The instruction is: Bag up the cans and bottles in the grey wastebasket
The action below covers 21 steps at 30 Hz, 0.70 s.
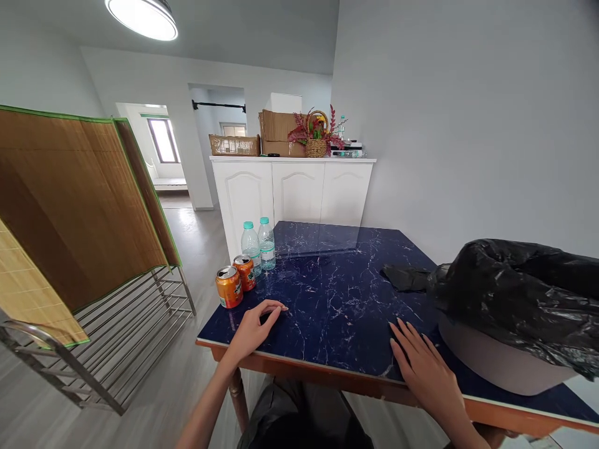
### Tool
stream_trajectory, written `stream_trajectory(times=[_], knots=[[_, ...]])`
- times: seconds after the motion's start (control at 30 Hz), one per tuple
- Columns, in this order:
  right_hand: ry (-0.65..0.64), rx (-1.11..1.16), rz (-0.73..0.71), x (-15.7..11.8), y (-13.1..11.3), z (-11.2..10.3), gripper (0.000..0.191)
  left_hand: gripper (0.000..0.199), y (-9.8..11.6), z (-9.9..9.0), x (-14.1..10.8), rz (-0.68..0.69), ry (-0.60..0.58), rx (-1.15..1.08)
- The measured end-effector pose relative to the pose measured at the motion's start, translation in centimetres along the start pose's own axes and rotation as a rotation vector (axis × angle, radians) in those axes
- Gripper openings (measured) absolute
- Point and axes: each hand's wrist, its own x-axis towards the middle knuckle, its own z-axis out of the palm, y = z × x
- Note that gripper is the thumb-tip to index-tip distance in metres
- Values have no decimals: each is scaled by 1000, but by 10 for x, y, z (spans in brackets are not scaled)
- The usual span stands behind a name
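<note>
My left hand (255,327) rests on the near left part of the blue marbled table (327,312). Its fingers are loosely curved, the thumb stands a little off them, and nothing is seen in it. Just beyond it are two orange soda cans (229,288), their tops opened. Two clear plastic bottles (266,243) with teal caps stand upright behind the cans. On the right, my right hand (423,362) lies flat, palm down, fingers stretched out. Beside it is a greyish bin (496,355) lined with a black plastic bag (524,293), whose loose end lies on the tabletop.
A white cabinet (297,193) beyond the table carries cardboard boxes (281,128) and a flower basket (316,147). To the left stands a metal rack (131,330) with a bamboo mat (79,193) over it. A grey wall (468,125) rises on the right.
</note>
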Motion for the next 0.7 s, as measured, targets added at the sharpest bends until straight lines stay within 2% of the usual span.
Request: stream_trajectory(times=[0.3, 0.5, 0.57, 0.63, 0.67, 0.7], knots=[[26, 26, 1, -1, -1, 0, 73, 34, -3, 0, 0, 20, 31, -12], [64, 102, 45, 2, -11, -13, 72, 34, -3, 0, 1, 24, 30, -21], [117, 190, 106, -9, -20, -17, 67, 33, -2, 0, 0, 23, 27, -15], [196, 286, 117, -32, -31, -18, 59, 33, 0, -1, -2, 21, 23, 2], [253, 316, 53, -47, -36, -18, 56, 33, 1, -1, -2, 20, 20, 10], [254, 301, -37, -63, -42, -19, 52, 33, 2, -1, -3, 21, 17, 16]])
